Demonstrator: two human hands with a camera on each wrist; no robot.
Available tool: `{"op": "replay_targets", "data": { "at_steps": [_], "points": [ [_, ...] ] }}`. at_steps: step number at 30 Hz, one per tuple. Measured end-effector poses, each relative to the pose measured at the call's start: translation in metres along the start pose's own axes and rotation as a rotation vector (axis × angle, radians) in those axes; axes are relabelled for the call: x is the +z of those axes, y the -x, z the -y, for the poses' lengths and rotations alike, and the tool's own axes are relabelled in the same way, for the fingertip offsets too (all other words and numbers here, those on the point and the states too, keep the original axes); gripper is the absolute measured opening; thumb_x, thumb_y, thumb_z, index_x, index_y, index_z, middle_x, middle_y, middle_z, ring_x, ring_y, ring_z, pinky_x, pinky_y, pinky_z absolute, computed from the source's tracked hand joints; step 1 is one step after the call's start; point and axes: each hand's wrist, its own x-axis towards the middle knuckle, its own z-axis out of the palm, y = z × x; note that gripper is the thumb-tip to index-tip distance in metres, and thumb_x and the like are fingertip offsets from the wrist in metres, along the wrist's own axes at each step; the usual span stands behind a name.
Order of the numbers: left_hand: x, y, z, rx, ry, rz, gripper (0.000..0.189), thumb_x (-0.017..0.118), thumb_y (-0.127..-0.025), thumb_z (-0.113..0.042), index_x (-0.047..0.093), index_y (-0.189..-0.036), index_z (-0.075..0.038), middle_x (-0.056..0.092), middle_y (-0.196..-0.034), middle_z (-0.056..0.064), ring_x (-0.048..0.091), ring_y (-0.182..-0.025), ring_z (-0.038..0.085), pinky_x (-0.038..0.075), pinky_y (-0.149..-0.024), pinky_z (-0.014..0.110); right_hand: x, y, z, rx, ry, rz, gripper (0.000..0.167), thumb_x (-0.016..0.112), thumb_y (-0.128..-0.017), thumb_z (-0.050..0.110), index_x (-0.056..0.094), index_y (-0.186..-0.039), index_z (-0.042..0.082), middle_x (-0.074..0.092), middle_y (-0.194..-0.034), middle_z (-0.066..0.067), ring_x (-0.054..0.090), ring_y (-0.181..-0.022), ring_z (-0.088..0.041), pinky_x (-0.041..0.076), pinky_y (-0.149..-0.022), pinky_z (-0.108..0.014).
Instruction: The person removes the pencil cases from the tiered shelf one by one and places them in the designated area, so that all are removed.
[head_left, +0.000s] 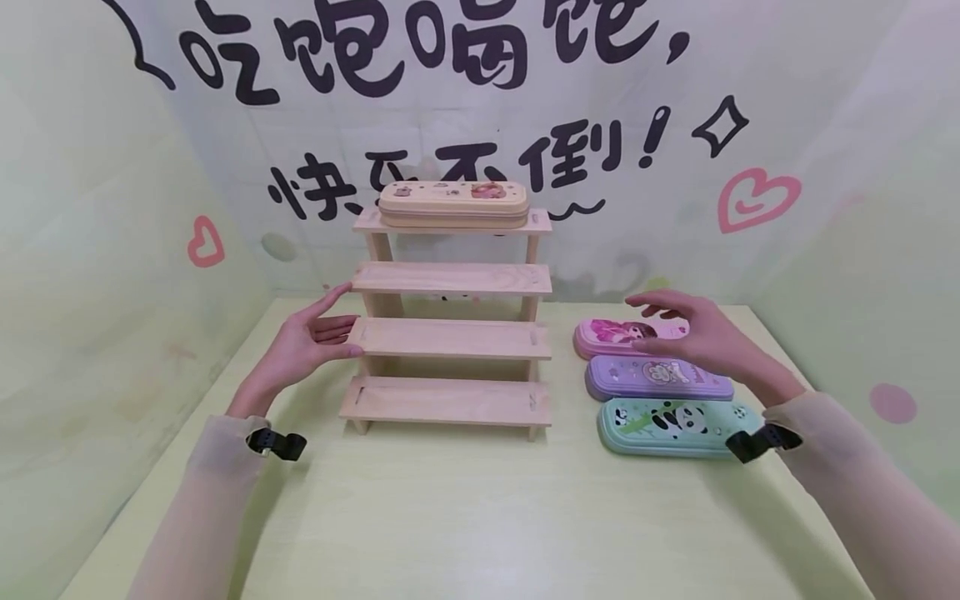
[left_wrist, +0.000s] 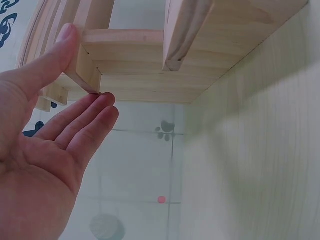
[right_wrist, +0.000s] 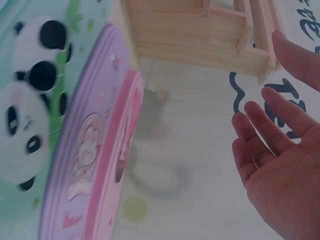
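A pale wooden stepped rack (head_left: 450,337) with several shelves stands on the table. On its top shelf lies a cream pencil case (head_left: 453,205) with printed pictures. My left hand (head_left: 303,346) is at the rack's left side, its extended fingers and thumb touching the ends of the middle shelves. My right hand (head_left: 701,333) hovers above a pink pencil case (head_left: 607,332), fingers loosely bent and holding nothing. In front of the pink case lie a purple pencil case (head_left: 630,377) and a mint-green panda pencil case (head_left: 652,423), all three right of the rack.
The light table (head_left: 450,517) spreads out before the rack. Behind it hangs a pale backdrop (head_left: 652,208) with dark lettering and pink hearts, and similar sheets enclose both sides. A black strap mount (head_left: 279,443) sits on the left wrist, another (head_left: 761,440) on the right.
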Motion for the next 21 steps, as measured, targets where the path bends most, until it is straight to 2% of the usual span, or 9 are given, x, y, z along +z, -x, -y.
{"op": "replay_targets", "data": {
  "at_steps": [4,8,10,12,14,17,19,21],
  "points": [
    [0.000,0.000,0.000,0.002,-0.003,0.000,0.101,0.090,-0.086,-0.008,0.034,-0.167,-0.031,0.061,-0.142,0.027,0.061,-0.131,0.039,0.054,-0.103,0.037,0.004,-0.017,0.009,-0.041,-0.023,-0.002,0.062,0.087,-0.090,0.018,0.063,-0.147,0.013,0.064,-0.138,-0.007,0.057,-0.119,-0.023,0.046,-0.099,-0.028],
    [0.000,0.000,0.000,0.005,-0.009,0.004,0.102,0.090,-0.085,-0.009,0.034,-0.167,-0.032,0.061,-0.142,0.028,0.061,-0.130,0.039,0.054,-0.102,0.037,0.007,-0.033,0.019,-0.027,-0.047,0.004,0.063,0.087,-0.089,0.015,0.063,-0.147,0.012,0.064,-0.140,-0.009,0.057,-0.122,-0.025,0.045,-0.103,-0.034],
    [-0.001,0.000,0.000,0.005,-0.009,0.003,0.102,0.090,-0.085,-0.009,0.034,-0.167,-0.032,0.061,-0.142,0.027,0.061,-0.130,0.039,0.054,-0.102,0.036,0.008,-0.041,0.023,-0.010,-0.052,0.011,0.064,0.087,-0.090,0.016,0.062,-0.148,0.012,0.063,-0.141,-0.009,0.056,-0.123,-0.027,0.047,-0.100,-0.036],
    [-0.001,-0.001,0.000,0.003,-0.010,0.002,0.102,0.090,-0.085,-0.010,0.034,-0.167,-0.033,0.061,-0.142,0.027,0.061,-0.130,0.039,0.055,-0.102,0.035,0.008,-0.050,0.027,0.004,-0.059,0.016,0.064,0.087,-0.090,0.018,0.061,-0.149,0.013,0.061,-0.142,-0.010,0.055,-0.124,-0.029,0.056,-0.087,-0.038],
    [-0.002,-0.001,0.000,0.002,-0.008,0.002,0.102,0.090,-0.085,-0.010,0.034,-0.167,-0.034,0.060,-0.143,0.027,0.061,-0.130,0.038,0.055,-0.102,0.033,0.009,-0.060,0.031,0.012,-0.069,0.016,0.064,0.087,-0.091,0.020,0.060,-0.149,0.014,0.060,-0.143,-0.009,0.055,-0.125,-0.029,0.055,-0.086,-0.036],
    [-0.002,0.000,0.000,-0.001,-0.007,0.002,0.101,0.090,-0.086,-0.010,0.034,-0.167,-0.034,0.060,-0.143,0.027,0.061,-0.130,0.039,0.055,-0.102,0.034,0.010,-0.076,0.037,-0.005,-0.086,0.009,0.065,0.086,-0.091,0.020,0.059,-0.150,0.011,0.060,-0.143,-0.011,0.054,-0.125,-0.029,0.053,-0.095,-0.042],
    [-0.002,0.000,0.000,-0.002,-0.007,0.005,0.101,0.090,-0.086,-0.010,0.033,-0.167,-0.033,0.060,-0.143,0.027,0.061,-0.131,0.039,0.054,-0.103,0.036,0.010,-0.086,0.041,-0.025,-0.091,0.001,0.066,0.086,-0.091,0.020,0.059,-0.150,0.008,0.060,-0.144,-0.013,0.055,-0.125,-0.030,0.043,-0.109,-0.045],
    [-0.002,0.000,0.000,-0.004,-0.008,0.005,0.101,0.090,-0.086,-0.010,0.034,-0.167,-0.034,0.060,-0.143,0.027,0.061,-0.130,0.038,0.054,-0.103,0.040,0.011,-0.097,0.046,-0.036,-0.092,-0.007,0.066,0.086,-0.091,0.021,0.058,-0.150,0.006,0.059,-0.143,-0.015,0.054,-0.125,-0.031,0.042,-0.111,-0.050]
  ]
}}
